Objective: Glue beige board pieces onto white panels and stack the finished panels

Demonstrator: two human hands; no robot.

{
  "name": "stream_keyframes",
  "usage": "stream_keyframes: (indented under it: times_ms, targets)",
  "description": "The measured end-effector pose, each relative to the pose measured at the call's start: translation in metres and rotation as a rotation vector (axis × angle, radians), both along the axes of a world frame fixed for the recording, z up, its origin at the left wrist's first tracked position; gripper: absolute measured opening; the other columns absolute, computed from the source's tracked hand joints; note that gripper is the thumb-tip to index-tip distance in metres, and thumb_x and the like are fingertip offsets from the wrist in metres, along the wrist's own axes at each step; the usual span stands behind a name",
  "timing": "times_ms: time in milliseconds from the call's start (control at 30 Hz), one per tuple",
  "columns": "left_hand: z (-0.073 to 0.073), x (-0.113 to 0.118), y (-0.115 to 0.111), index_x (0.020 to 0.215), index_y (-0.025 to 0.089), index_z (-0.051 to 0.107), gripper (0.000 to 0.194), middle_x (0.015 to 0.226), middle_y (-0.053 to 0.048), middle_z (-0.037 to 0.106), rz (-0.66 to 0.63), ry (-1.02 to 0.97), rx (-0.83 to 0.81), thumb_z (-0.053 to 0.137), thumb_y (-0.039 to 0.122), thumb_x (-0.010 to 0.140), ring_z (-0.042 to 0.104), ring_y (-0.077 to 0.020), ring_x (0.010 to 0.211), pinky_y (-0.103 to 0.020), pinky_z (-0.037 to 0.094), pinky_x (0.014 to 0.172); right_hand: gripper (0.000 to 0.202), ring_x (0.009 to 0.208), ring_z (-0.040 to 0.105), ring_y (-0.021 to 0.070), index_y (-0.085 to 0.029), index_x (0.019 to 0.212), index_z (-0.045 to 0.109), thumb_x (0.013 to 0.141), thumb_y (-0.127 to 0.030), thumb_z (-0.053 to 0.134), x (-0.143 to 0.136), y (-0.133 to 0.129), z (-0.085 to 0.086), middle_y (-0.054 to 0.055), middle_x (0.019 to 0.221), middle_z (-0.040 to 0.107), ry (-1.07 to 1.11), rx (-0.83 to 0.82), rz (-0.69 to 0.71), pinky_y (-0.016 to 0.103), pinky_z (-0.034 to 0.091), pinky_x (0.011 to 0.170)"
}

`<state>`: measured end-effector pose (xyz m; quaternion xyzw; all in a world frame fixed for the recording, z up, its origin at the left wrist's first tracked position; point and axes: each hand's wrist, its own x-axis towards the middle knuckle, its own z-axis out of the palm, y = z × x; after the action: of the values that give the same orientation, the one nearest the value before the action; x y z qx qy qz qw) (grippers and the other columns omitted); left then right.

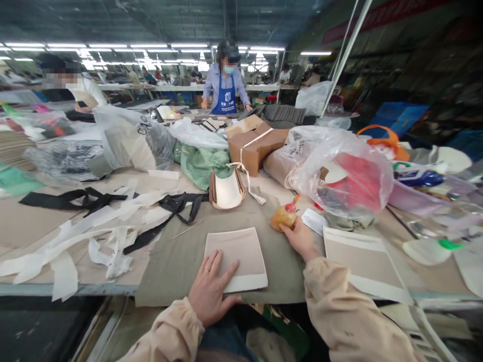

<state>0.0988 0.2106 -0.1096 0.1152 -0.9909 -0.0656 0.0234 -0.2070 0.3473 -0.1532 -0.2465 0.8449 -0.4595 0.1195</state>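
Observation:
My left hand lies flat with fingers spread on the near left part of a beige fabric panel. White strips run along the panel's top and bottom edges. It rests on a grey-green cloth. To the right and above, my right hand grips a small yellowish squeeze bottle with a red top, tilted at the cloth's right side. A second beige panel with white edges lies to the right of that hand. Beyond the first panel stands a bundle of curved beige pieces.
White strips and black strips lie tangled at left. Behind are a tied brown stack, a green bag and a clear plastic bag. A co-worker in a blue apron stands across the table; another person is far left.

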Motion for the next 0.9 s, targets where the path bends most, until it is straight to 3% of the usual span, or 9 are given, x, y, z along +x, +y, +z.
stream_keyframes:
  times_ms: [233, 400, 467, 567, 633, 700, 800, 900]
  targets:
    - [0.007, -0.004, 0.003, 0.134, 0.029, 0.042, 0.06, 0.134, -0.019, 0.039, 0.037, 0.014, -0.027, 0.047, 0.056, 0.081, 0.033, -0.0379, 0.126, -0.06, 0.027, 0.099, 0.079, 0.117, 0.047, 0.0281, -0.014, 0.135, 0.032, 0.069, -0.041, 0.066, 0.015, 0.003, 0.02, 0.014, 0.127, 0.049, 0.114, 0.039, 0.055, 0.041, 0.036, 0.099]
    - [0.015, -0.004, -0.009, 0.126, 0.021, 0.051, 0.051, 0.133, -0.017, 0.04, 0.189, 0.231, 0.028, 0.055, 0.041, 0.08, 0.035, -0.034, 0.125, -0.053, 0.03, 0.1, 0.085, 0.117, 0.046, 0.0267, -0.012, 0.139, 0.026, 0.069, -0.043, 0.065, 0.019, -0.005, 0.019, 0.014, 0.128, 0.049, 0.111, 0.025, 0.043, 0.041, 0.034, 0.101]
    - [0.016, -0.003, -0.022, 0.128, 0.015, 0.047, 0.058, 0.128, -0.019, 0.043, 0.338, 0.301, 0.13, 0.056, 0.044, 0.078, 0.043, -0.0322, 0.118, -0.048, 0.038, 0.096, 0.087, 0.116, 0.047, 0.0281, -0.013, 0.138, 0.027, 0.066, -0.041, 0.067, 0.02, -0.007, 0.017, 0.014, 0.128, 0.049, 0.129, 0.061, 0.038, 0.042, 0.036, 0.098]
    - [0.015, -0.002, -0.044, 0.133, 0.01, 0.037, 0.075, 0.11, -0.015, 0.056, 0.597, 0.262, 0.454, 0.055, 0.053, 0.075, 0.061, -0.0247, 0.088, -0.038, 0.049, 0.078, 0.09, 0.114, 0.048, 0.032, -0.008, 0.137, 0.028, 0.064, -0.038, 0.07, 0.022, 0.0, 0.025, 0.02, 0.126, 0.049, 0.197, 0.243, 0.008, 0.042, 0.04, 0.094]
    - [0.013, -0.002, -0.056, 0.136, 0.008, 0.031, 0.084, 0.093, -0.009, 0.063, 0.714, 0.206, 0.677, 0.058, 0.056, 0.072, 0.063, -0.0194, 0.07, -0.031, 0.049, 0.067, 0.074, 0.107, 0.053, 0.0355, -0.006, 0.129, 0.042, 0.067, -0.039, 0.067, 0.024, 0.011, 0.042, 0.022, 0.117, 0.055, 0.222, 0.444, 0.024, 0.044, 0.042, 0.087]
    - [0.012, -0.003, -0.062, 0.135, 0.007, 0.031, 0.089, 0.079, -0.004, 0.065, 0.77, 0.194, 0.803, 0.062, 0.055, 0.068, 0.063, -0.0183, 0.064, -0.028, 0.046, 0.062, 0.044, 0.093, 0.059, 0.0349, -0.012, 0.107, 0.059, 0.075, -0.043, 0.058, 0.028, 0.023, 0.061, 0.018, 0.1, 0.063, 0.217, 0.576, 0.104, 0.044, 0.044, 0.079]
    - [0.009, -0.007, -0.066, 0.133, 0.008, 0.034, 0.091, 0.068, 0.0, 0.064, 0.781, 0.175, 0.837, 0.069, 0.052, 0.061, 0.063, -0.0194, 0.065, -0.026, 0.043, 0.058, 0.032, 0.077, 0.063, 0.0263, -0.02, 0.083, 0.064, 0.082, -0.048, 0.048, 0.041, 0.027, 0.077, 0.008, 0.078, 0.066, 0.071, 0.463, 0.25, 0.037, 0.047, 0.07]
    - [0.004, -0.013, -0.066, 0.13, 0.009, 0.039, 0.087, 0.056, 0.004, 0.06, 0.773, 0.135, 0.858, 0.073, 0.044, 0.057, 0.061, -0.0189, 0.06, -0.025, 0.039, 0.052, 0.035, 0.074, 0.064, 0.0201, -0.018, 0.098, 0.062, 0.081, -0.047, 0.051, 0.06, 0.012, 0.067, 0.006, 0.084, 0.067, -0.289, 0.193, 0.321, 0.03, 0.05, 0.062]
